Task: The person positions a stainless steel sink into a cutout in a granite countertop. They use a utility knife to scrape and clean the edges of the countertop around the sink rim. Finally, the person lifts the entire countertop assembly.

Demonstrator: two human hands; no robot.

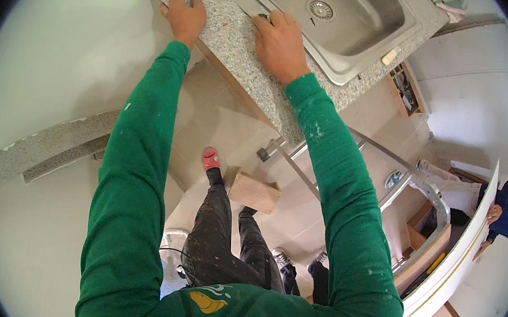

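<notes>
My left hand rests on the left end of a speckled grey granite countertop, near its edge. Its fingers are bent and apart, with nothing in them. Beside the stainless steel sink, my right hand is closed on a flat grey blade with a dark part at my fingertips. This tool looks like a scraper, though my fingers hide most of it. The blade lies almost flat on the stone, alongside the sink's left rim. A small dark scrap sits in the basin by the drain.
A pale block lies on the sink's right rim. Below are a wooden box by my feet and a metal-framed ladder. At right, another person's hands hold a white panel. Another person's shoes show behind me.
</notes>
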